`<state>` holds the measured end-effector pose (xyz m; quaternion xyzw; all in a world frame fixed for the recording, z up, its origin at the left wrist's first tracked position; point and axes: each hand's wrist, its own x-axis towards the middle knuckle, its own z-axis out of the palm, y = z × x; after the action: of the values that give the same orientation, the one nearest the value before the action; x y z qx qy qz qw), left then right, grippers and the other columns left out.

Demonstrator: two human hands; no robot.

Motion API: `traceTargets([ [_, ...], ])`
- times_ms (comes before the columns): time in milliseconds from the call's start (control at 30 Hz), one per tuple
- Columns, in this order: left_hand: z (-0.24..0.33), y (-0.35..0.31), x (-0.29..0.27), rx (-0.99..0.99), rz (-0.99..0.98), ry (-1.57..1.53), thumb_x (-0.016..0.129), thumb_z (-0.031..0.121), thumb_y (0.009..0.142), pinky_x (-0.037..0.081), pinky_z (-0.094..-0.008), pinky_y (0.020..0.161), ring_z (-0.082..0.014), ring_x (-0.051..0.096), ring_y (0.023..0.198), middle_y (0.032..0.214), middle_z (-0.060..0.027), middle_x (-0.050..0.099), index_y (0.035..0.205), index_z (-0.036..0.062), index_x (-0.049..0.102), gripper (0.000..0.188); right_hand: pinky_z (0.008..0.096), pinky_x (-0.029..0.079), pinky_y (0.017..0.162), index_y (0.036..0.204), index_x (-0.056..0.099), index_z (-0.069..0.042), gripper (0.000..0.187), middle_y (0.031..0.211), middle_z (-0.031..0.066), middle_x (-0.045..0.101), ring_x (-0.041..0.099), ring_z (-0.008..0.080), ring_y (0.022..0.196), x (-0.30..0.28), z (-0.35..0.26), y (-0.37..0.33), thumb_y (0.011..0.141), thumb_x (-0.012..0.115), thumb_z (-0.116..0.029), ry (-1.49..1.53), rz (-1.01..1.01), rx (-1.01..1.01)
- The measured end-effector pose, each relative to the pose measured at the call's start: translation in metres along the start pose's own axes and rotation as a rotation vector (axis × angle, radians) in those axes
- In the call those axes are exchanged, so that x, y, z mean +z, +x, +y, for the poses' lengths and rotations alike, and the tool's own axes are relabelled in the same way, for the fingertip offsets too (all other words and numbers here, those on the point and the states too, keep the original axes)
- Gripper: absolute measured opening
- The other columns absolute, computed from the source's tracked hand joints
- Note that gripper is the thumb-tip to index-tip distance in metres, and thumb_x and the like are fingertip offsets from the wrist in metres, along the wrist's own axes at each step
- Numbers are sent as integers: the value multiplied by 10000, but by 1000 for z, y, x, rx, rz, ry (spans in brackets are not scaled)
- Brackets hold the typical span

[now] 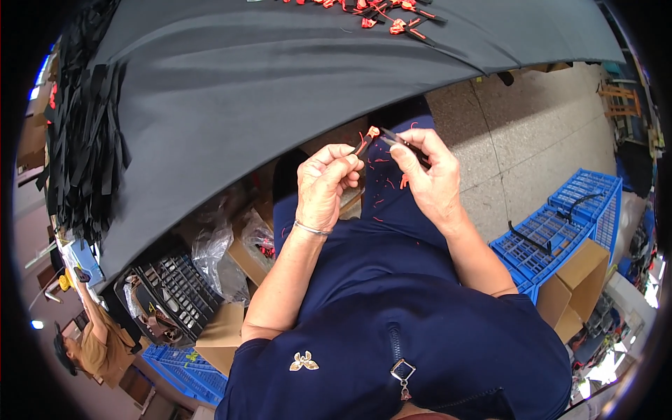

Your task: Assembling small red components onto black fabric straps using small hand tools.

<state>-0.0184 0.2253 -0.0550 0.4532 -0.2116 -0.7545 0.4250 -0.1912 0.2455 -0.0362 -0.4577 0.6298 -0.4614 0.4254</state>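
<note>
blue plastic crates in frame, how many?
3, maybe more hidden: two on the floor at right, one upper and one lower beside the cardboard box; one at lower left, partly covered.

I am seeing my left hand [323, 185] covering most of the small red-tipped black piece [367, 140]; its lower end is hidden. The dark tool [409, 148] in my right hand [428, 175] is too small to identify. The red pieces [378, 10] are being cut off by the top edge.

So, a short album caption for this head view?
Left hand pinches a red-tipped black strip; right hand holds dark snips.
</note>
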Motion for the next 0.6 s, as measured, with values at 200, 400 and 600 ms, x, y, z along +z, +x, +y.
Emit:
traceTargets([
  [200, 0, -1, 8, 82, 47, 181, 628, 58, 845, 467, -190, 598, -61, 559, 615, 766, -45, 658, 926, 4, 640, 98, 315, 500, 602, 880, 618, -34, 220, 756, 92, 647, 630, 227, 676, 5, 8, -5, 768, 756, -163, -284, 71, -263],
  [400, 0, -2, 10, 118, 53, 258, 624, 47, 851, 469, -188, 608, -55, 571, 639, 768, -38, 659, 930, -2, 646, 96, 319, 495, 585, 848, 618, -33, 218, 747, 85, 644, 627, 233, 668, 7, 10, -5, 758, 759, -173, -390, 77, -282],
  [600, -2, 0, 11, 111, 68, 288, 617, 38, 849, 465, -186, 607, -53, 562, 633, 764, -33, 654, 919, -8, 646, 89, 321, 488, 565, 848, 627, -45, 205, 741, 62, 636, 599, 229, 638, 7, 13, -4, 743, 754, -166, -507, 85, -427],
])
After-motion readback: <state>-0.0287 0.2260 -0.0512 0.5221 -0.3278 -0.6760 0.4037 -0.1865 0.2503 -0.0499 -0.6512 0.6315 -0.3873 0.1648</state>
